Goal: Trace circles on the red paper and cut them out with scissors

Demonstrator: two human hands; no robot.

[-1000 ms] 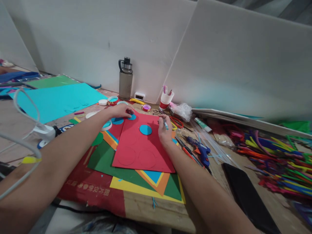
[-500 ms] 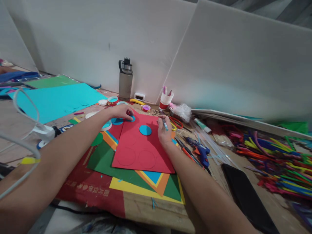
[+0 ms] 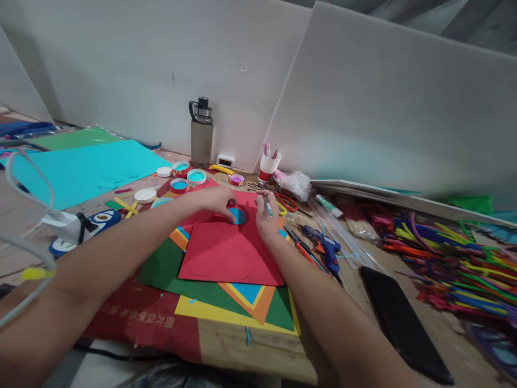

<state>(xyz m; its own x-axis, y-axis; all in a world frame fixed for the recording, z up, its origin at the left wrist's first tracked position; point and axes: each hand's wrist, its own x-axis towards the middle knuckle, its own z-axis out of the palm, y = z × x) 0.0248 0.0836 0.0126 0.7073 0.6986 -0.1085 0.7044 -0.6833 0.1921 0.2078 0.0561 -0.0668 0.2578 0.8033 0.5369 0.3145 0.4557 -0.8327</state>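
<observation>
Holding pen (image 3: 269,208): right hand (image 3: 265,216), fingers curled
Touching blue disc (image 3: 239,216): left hand (image 3: 220,203), grip unclear
Beneath: red sheet (image 3: 222,240)

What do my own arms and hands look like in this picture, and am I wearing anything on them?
Both forearms are bare as far as the picture shows, with no sleeves in view. The left hand and the right hand are ungloved. I can't see a watch or bracelet on either wrist; the fingers are too small to rule out rings.
</observation>
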